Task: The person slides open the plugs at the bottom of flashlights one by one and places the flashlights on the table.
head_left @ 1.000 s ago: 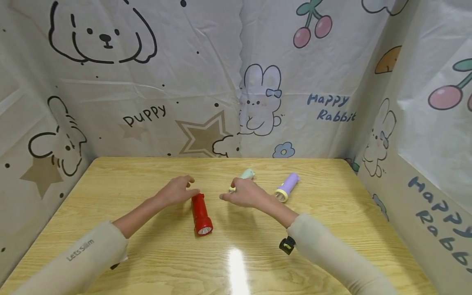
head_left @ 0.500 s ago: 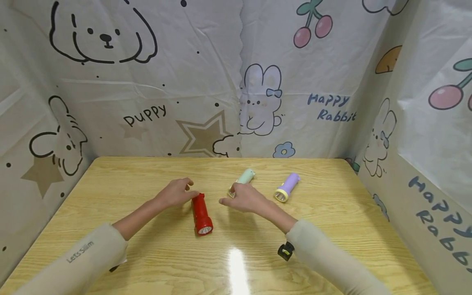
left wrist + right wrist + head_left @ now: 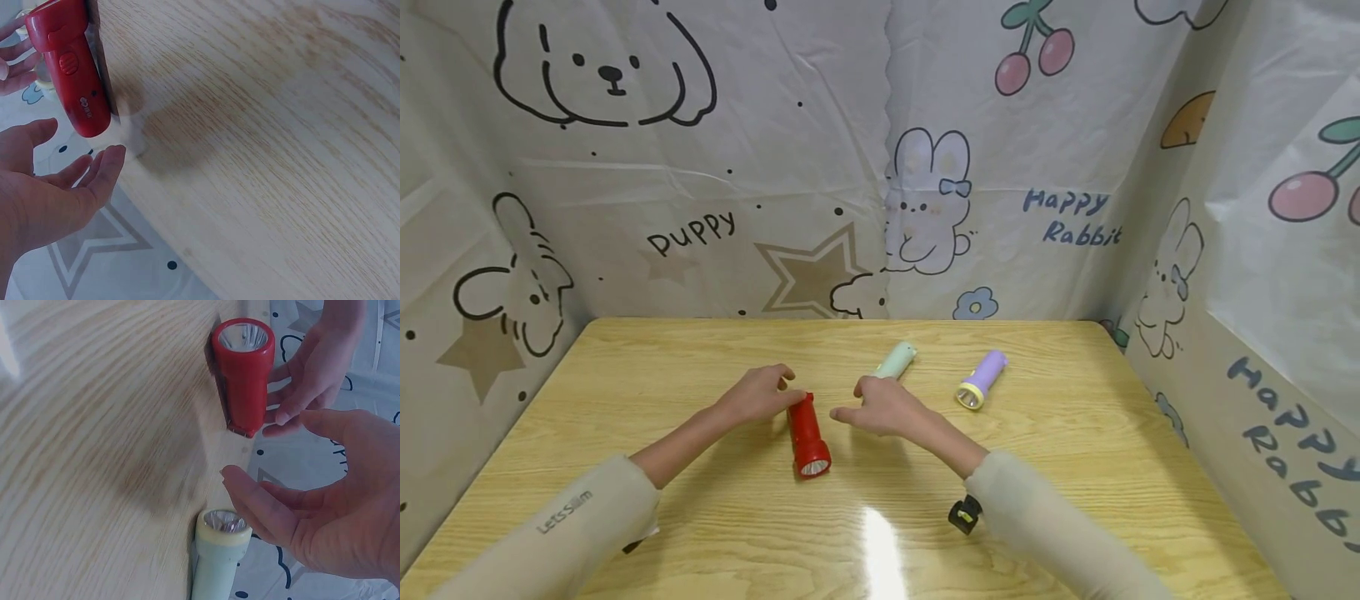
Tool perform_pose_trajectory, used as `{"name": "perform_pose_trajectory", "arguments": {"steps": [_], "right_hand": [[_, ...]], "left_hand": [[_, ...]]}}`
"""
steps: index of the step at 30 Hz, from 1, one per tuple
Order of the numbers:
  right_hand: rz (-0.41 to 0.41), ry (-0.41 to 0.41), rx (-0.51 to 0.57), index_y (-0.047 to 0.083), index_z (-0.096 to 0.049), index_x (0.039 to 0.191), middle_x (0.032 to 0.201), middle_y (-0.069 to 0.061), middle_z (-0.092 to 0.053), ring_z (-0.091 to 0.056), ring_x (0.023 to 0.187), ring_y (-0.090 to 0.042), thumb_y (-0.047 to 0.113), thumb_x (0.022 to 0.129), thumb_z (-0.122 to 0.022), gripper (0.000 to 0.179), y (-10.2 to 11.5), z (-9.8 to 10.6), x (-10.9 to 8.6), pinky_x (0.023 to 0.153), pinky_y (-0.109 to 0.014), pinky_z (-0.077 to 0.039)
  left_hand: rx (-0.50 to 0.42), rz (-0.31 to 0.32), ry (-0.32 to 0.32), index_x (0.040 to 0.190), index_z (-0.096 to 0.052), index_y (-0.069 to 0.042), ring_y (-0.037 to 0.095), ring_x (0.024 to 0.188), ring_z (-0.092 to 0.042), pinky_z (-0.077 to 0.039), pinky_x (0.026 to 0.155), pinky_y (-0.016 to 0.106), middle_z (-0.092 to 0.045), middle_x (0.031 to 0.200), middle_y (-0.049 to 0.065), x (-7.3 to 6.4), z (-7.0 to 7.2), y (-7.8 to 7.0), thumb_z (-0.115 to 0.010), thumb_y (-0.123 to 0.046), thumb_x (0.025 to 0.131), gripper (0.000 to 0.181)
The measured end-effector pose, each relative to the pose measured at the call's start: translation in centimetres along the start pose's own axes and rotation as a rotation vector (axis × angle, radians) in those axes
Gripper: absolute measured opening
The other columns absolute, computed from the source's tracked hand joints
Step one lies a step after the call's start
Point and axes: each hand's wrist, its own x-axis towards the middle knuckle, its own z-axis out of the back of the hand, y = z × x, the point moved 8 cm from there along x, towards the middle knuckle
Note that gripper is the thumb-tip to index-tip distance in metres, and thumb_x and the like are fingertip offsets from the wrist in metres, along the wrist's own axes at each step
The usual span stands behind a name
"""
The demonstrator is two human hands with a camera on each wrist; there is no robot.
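A red flashlight (image 3: 807, 436) lies on the wooden table, its lens end toward me. My left hand (image 3: 756, 393) hovers by its tail end, fingers loosely bent and holding nothing; the left wrist view shows a gap between that hand (image 3: 59, 187) and the red flashlight (image 3: 74, 81). To the right, my right hand (image 3: 883, 406) is held above the table between the red flashlight and a mint green flashlight (image 3: 897, 360), whose lens end it hides in the head view. In the right wrist view its fingers (image 3: 262, 503) are relaxed, close to the mint flashlight's cream rim, with nothing gripped.
A purple flashlight (image 3: 983, 379) with a pale yellow rim lies right of the mint one. Cartoon-printed sheets (image 3: 820, 167) rise behind the table (image 3: 1045, 500) and along both sides. A bright light reflection shows on the front of the table.
My right hand has moved left and slightly toward me, away from the mint flashlight and nearer the red one. My left hand has barely shifted, and the flashlights lie where they were.
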Motion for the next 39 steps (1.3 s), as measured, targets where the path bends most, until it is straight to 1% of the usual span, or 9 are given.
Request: {"name": "perform_pose_trajectory", "arguments": {"steps": [2, 9, 12, 16, 22, 27, 31, 34, 39], "right_hand": [[0.001, 0.006, -0.009, -0.005, -0.061, 0.121, 0.096, -0.011, -0.068, -0.059, 0.073, -0.017, 0.049, 0.092, -0.066, 0.061, 0.3, -0.2, 0.1, 0.065, -0.031, -0.052], [0.010, 0.019, -0.003, -0.008, -0.061, 0.120, 0.089, -0.011, -0.068, -0.059, 0.065, -0.016, 0.046, 0.092, -0.068, 0.061, 1.3, -1.0, 0.6, 0.059, -0.028, -0.051], [0.011, 0.018, -0.002, -0.008, -0.061, 0.119, 0.092, -0.013, -0.068, -0.058, 0.066, -0.017, 0.046, 0.092, -0.068, 0.061, 1.5, -1.3, 0.8, 0.059, -0.028, -0.051], [-0.001, 0.013, -0.001, -0.008, -0.061, 0.120, 0.091, -0.012, -0.067, -0.058, 0.066, -0.016, 0.048, 0.091, -0.068, 0.063, 1.6, -1.6, 1.2, 0.058, -0.027, -0.050], [-0.014, 0.019, 0.010, -0.008, -0.061, 0.118, 0.087, -0.011, -0.065, -0.056, 0.064, -0.016, 0.046, 0.091, -0.070, 0.061, 1.9, -2.1, 1.8, 0.055, -0.025, -0.048], [-0.037, 0.031, -0.019, -0.005, -0.062, 0.116, 0.083, -0.007, -0.064, -0.057, 0.061, -0.015, 0.048, 0.091, -0.070, 0.059, 2.3, -2.6, 2.1, 0.052, -0.025, -0.048], [-0.053, 0.026, -0.044, -0.003, -0.062, 0.117, 0.086, -0.007, -0.065, -0.058, 0.063, -0.015, 0.050, 0.090, -0.070, 0.060, 2.6, -2.8, 2.2, 0.054, -0.026, -0.049], [-0.058, 0.020, -0.052, -0.003, -0.063, 0.114, 0.089, -0.008, -0.066, -0.058, 0.065, -0.016, 0.050, 0.089, -0.070, 0.059, 2.9, -2.8, 2.2, 0.055, -0.027, -0.049], [-0.064, 0.027, -0.034, -0.001, -0.062, 0.106, 0.079, -0.005, -0.061, -0.056, 0.062, -0.014, 0.049, 0.089, -0.072, 0.054, 3.1, -3.1, 2.3, 0.051, -0.025, -0.046]], "left_hand": [[-0.001, 0.003, -0.002, 0.125, -0.056, 0.014, 0.037, 0.097, -0.064, -0.057, 0.077, 0.044, -0.065, 0.112, 0.028, 0.0, 0.0, 0.0, -0.064, -0.027, 0.095, 0.051], [-0.006, 0.028, 0.002, 0.123, -0.057, 0.014, 0.028, 0.086, -0.063, -0.055, 0.070, 0.037, -0.066, 0.105, 0.023, 0.1, -0.1, 0.3, -0.064, -0.026, 0.095, 0.049], [-0.014, 0.030, 0.005, 0.122, -0.057, 0.015, 0.027, 0.084, -0.063, -0.055, 0.068, 0.037, -0.067, 0.102, 0.022, 0.0, -0.2, 0.4, -0.064, -0.026, 0.095, 0.049], [-0.018, 0.031, 0.008, 0.122, -0.057, 0.015, 0.027, 0.084, -0.063, -0.055, 0.067, 0.036, -0.067, 0.101, 0.021, 0.0, -0.3, 0.5, -0.064, -0.026, 0.095, 0.049], [-0.015, 0.022, 0.005, 0.120, -0.058, 0.015, 0.024, 0.078, -0.062, -0.054, 0.065, 0.035, -0.068, 0.096, 0.018, 0.2, -0.4, 0.7, -0.064, -0.025, 0.096, 0.047], [0.001, 0.008, 0.007, 0.117, -0.060, 0.015, 0.024, 0.078, -0.063, -0.055, 0.067, 0.036, -0.069, 0.098, 0.020, 0.3, -0.5, 0.8, -0.064, -0.025, 0.095, 0.046], [0.014, -0.002, 0.009, 0.116, -0.062, 0.015, 0.025, 0.081, -0.064, -0.056, 0.072, 0.040, -0.069, 0.103, 0.023, 0.4, -0.5, 0.8, -0.063, -0.025, 0.095, 0.045], [0.019, -0.009, 0.008, 0.115, -0.062, 0.015, 0.026, 0.083, -0.065, -0.056, 0.075, 0.042, -0.069, 0.104, 0.023, 0.4, -0.5, 0.8, -0.063, -0.025, 0.095, 0.045], [0.027, -0.013, 0.002, 0.112, -0.064, 0.015, 0.026, 0.083, -0.065, -0.056, 0.075, 0.042, -0.069, 0.101, 0.022, 0.4, -0.5, 0.8, -0.065, -0.025, 0.094, 0.043]]}}
